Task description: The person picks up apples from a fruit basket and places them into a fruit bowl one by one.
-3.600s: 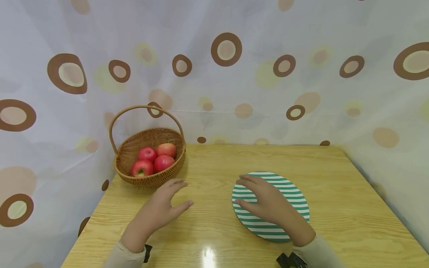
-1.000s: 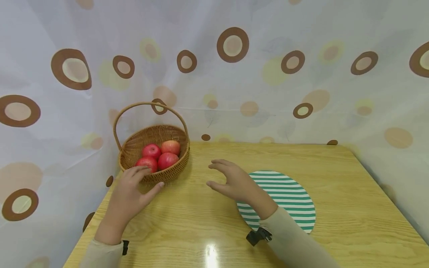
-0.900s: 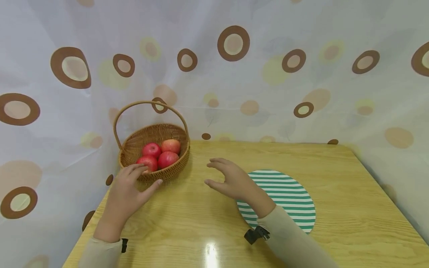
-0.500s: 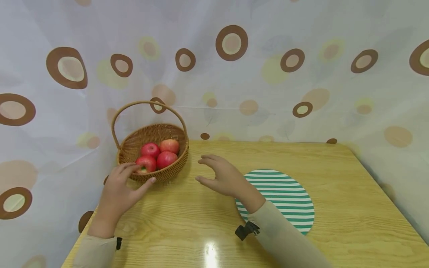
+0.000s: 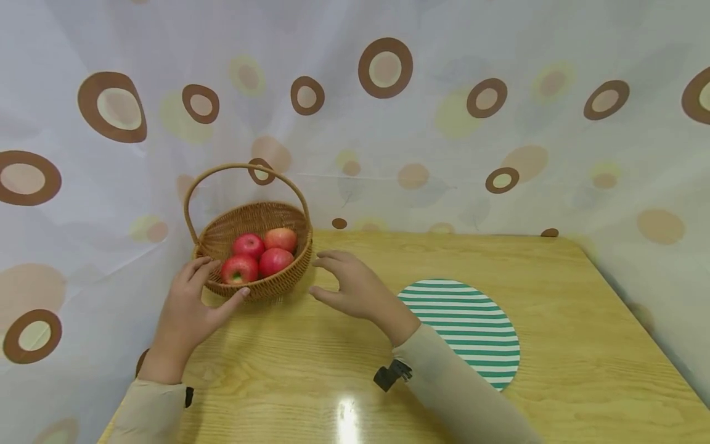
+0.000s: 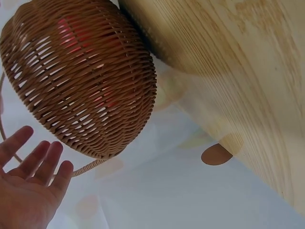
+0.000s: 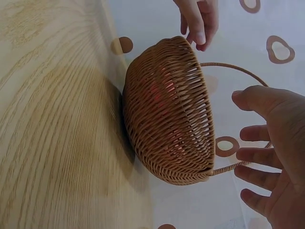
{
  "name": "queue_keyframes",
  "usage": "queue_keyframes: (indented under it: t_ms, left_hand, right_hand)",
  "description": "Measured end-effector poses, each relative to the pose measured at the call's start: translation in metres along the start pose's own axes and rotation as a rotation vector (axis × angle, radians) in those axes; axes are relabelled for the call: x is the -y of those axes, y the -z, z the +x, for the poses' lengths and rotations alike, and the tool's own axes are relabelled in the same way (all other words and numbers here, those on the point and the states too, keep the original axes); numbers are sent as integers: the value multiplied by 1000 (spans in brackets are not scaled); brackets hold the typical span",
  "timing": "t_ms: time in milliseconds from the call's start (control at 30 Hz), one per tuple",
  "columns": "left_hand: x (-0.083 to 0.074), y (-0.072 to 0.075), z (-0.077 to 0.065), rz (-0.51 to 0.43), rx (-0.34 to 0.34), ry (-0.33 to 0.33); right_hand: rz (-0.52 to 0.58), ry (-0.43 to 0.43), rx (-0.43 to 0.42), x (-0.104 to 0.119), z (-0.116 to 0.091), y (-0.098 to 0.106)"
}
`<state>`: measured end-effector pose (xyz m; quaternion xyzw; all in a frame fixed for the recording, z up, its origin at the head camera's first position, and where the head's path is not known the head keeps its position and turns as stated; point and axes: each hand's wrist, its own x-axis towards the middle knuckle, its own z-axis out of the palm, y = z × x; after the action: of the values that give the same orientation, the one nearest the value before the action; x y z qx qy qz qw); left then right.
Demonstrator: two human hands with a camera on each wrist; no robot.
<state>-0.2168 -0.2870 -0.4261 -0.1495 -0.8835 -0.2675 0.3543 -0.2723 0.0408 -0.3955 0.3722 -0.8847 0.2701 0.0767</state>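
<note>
Beside basket (image 5: 261, 290): both hands' fingers (image 5: 333, 259) spread

Basket (image 5: 252, 246): woven wicker, tan, ribbed and rough in texture, with light passing through the weave in the wrist views; the hoop handle is of wrapped cane. Apples (image 5: 257, 257) inside: smooth red skin with a slight sheen. Table (image 5: 554, 382): pale wood-grain surface, glossy, carrying a bright light reflection near the front edge. Mat (image 5: 471, 327): flat, matt, striped green and white. Backdrop curtain (image 5: 444, 123): thin printed cloth, matt, softly creased. Sleeves (image 5: 460, 401): beige knit-like fabric, matt.
</note>
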Motion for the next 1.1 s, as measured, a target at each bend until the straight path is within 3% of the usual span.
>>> queue_keyframes:
  t_ms: [300, 567, 1100]
  left_hand:
    - [7, 2, 4, 14, 17, -4]
    - [11, 3, 9, 48, 50, -5]
    - [33, 1, 22, 46, 176, 83]
  right_hand:
    - [3, 32, -11, 8, 17, -12]
    - [-74, 11, 25, 10, 29, -21]
    - [-151, -15, 45, 6, 51, -35]
